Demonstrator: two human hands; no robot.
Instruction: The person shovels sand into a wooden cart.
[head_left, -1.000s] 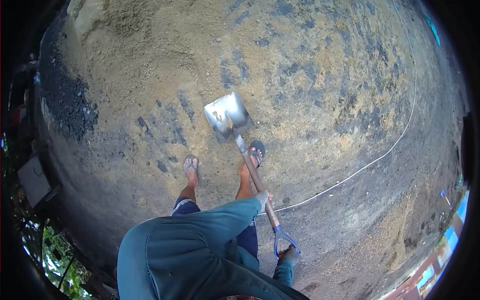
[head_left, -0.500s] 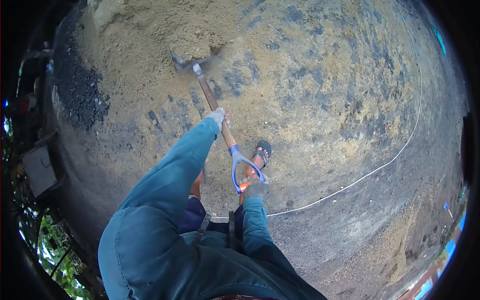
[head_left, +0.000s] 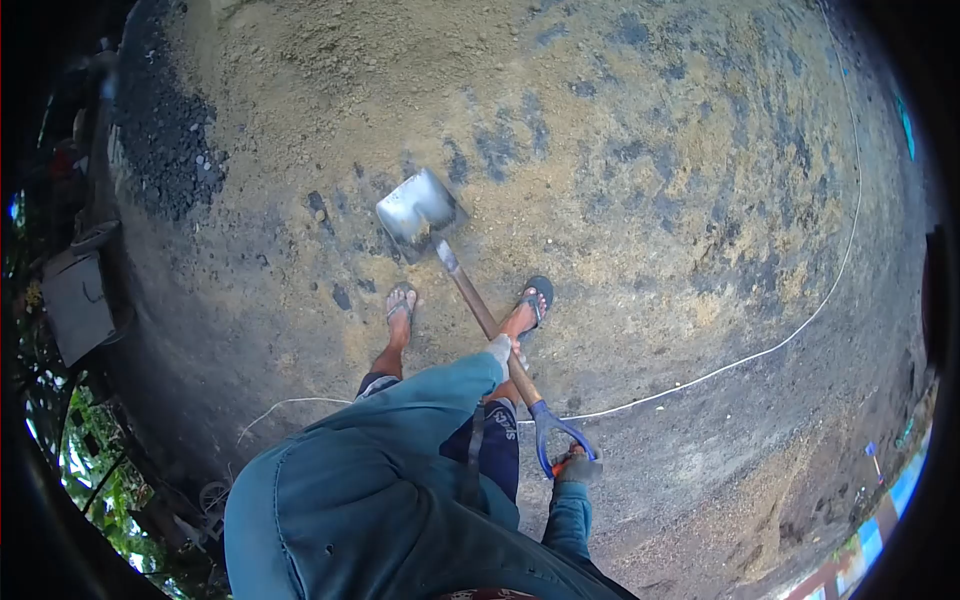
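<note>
A shovel with a wooden shaft slants across the view, its blade up and to the left. The square metal blade is bare and shiny, with a little dirt near its socket. My left hand, in a light glove, is wrapped round the lower part of the shaft. Lower right, my right hand, in a grey glove, grips the orange bar of the blue D-shaped handle. Both my feet, in flip-flops, stand on the dirt behind the blade.
Loose sandy soil is heaped ahead. Dark gravel lies at the left. A white cord runs across the ground behind my feet and curves up the right side. At the left edge stands a grey panel.
The shovel has been drawn back from the soil heap toward my body and to the right. Its blade, earlier at the soil, now shows bare metal. Both hands have moved back with it.
</note>
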